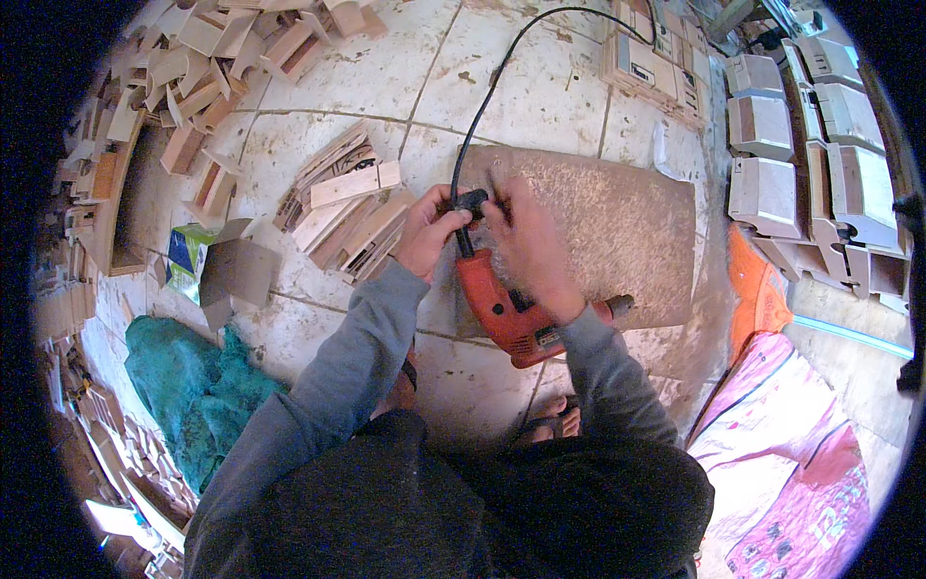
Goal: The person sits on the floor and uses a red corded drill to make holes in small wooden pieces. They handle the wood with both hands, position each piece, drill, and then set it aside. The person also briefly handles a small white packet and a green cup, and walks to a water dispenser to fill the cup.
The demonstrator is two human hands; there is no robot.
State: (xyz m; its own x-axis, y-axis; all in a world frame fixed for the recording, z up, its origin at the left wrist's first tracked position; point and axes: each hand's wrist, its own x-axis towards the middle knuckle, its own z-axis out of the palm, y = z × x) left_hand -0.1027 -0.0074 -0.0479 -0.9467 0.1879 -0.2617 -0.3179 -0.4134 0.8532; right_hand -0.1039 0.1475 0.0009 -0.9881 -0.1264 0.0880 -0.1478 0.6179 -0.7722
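A red electric drill [497, 307] lies below my hands, its handle toward the top and its dark chuck [618, 307] pointing right. From its handle a black power cord [461, 159] runs upward. My left hand [429, 234] is closed on a short black rubber-like piece [472, 201] at the cord, just above the handle. Fingers of my right hand [532, 241] pinch together beside that piece. A thin dark tip shows by them, but motion blur hides what it is. My right wrist passes over the drill body.
A brown, dusty board [608, 232] lies under the drill on the tiled floor. Thin wooden strips [352, 207] are stacked at left, near an open carton [231, 265] and green netting [193, 386]. Cut wooden pieces [207, 58] heap far left; wooden boxes [767, 198] stand right.
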